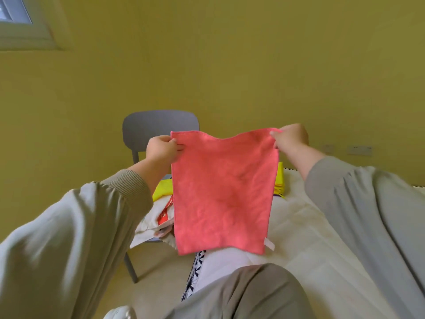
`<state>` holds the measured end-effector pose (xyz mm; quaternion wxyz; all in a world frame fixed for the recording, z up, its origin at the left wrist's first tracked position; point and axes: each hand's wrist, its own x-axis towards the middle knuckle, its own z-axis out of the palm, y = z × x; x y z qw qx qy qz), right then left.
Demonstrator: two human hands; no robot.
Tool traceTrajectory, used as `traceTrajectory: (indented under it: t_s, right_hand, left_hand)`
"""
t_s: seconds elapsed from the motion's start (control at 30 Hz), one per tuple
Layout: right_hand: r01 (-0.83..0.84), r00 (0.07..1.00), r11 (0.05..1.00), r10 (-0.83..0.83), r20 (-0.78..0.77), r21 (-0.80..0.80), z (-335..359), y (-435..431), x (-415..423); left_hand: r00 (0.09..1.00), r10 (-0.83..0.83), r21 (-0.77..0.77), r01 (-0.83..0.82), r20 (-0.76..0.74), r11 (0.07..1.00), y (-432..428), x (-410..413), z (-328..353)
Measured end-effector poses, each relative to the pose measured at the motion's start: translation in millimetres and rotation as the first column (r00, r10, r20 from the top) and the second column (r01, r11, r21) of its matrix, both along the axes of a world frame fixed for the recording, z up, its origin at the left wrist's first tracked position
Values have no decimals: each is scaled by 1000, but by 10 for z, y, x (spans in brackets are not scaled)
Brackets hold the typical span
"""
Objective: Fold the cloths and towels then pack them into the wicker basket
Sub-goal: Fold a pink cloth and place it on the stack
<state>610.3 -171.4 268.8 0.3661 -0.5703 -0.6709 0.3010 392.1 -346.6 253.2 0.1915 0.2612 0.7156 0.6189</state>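
A pink cloth hangs flat in the air in front of me, held up by its two top corners. My left hand pinches the top left corner. My right hand pinches the top right corner. A small white tag shows at the cloth's lower right corner. Behind the cloth lie yellow cloths and a white cloth with red print on a chair seat. No wicker basket is in view.
A grey chair stands against the yellow wall, behind the pink cloth. A cream bed surface stretches to the right. A white cloth with a dark patterned border lies below the pink cloth. My knee fills the bottom.
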Motion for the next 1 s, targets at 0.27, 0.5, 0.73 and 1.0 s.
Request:
traceTrajectory:
  t_s: [0.27,0.5,0.73,1.0]
  right_hand:
    - [-14,1000,987,15,-4,162,-108,46,90]
    - [101,990,970,-75,-122,223,149,-52,305]
    - [110,994,946,-98,-55,306,307,31,445]
    - [58,977,980,-95,191,189,-494,663,424]
  left_hand:
    - [947,13,-114,-52,-321,992,98,-21,-4]
    - [984,-9,-51,0,-176,999,57,117,193]
    - [951,55,-42,-71,-305,997,251,105,192]
    - [891,-37,-305,-116,-453,945,714,31,-438]
